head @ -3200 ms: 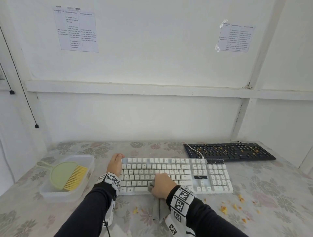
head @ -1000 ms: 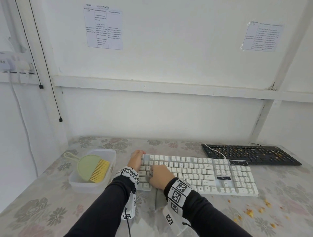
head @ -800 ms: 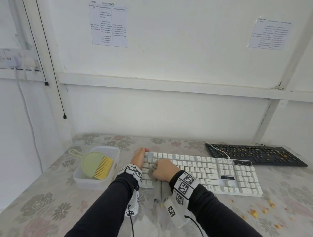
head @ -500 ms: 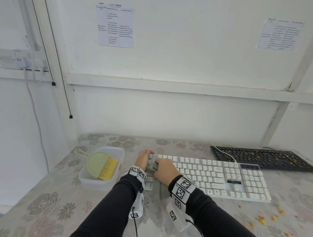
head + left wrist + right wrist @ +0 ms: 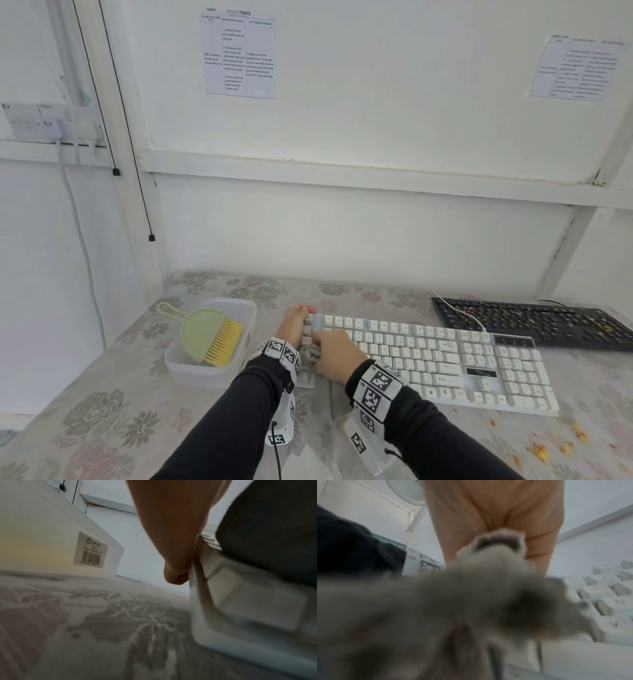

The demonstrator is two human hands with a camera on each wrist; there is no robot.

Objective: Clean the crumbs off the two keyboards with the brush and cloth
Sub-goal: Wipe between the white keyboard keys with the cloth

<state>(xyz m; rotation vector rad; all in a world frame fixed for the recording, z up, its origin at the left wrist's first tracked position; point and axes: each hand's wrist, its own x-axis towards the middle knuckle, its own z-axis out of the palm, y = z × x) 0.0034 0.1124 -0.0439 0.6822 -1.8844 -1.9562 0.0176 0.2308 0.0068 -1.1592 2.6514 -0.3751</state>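
The white keyboard (image 5: 428,356) lies across the table's middle. My left hand (image 5: 294,325) grips its left end, thumb against the side edge (image 5: 192,577). My right hand (image 5: 334,354) is curled round a grey cloth (image 5: 312,354) and presses it on the leftmost keys; the cloth (image 5: 453,601) fills the right wrist view, bunched in the palm. The black keyboard (image 5: 534,323), speckled with yellow crumbs, sits at the back right. A green brush (image 5: 210,335) with yellow bristles lies in a clear tub (image 5: 191,371) at the left.
Yellow crumbs (image 5: 544,447) are scattered on the flowered tablecloth (image 5: 102,418) at the front right. The tub (image 5: 51,540) stands close to my left hand. A white cable (image 5: 459,313) runs over the black keyboard. A wall rises right behind the table.
My right hand has wiped the cloth leftward along the white keyboard, from its middle to the left end beside my left hand. The head view has turned left.
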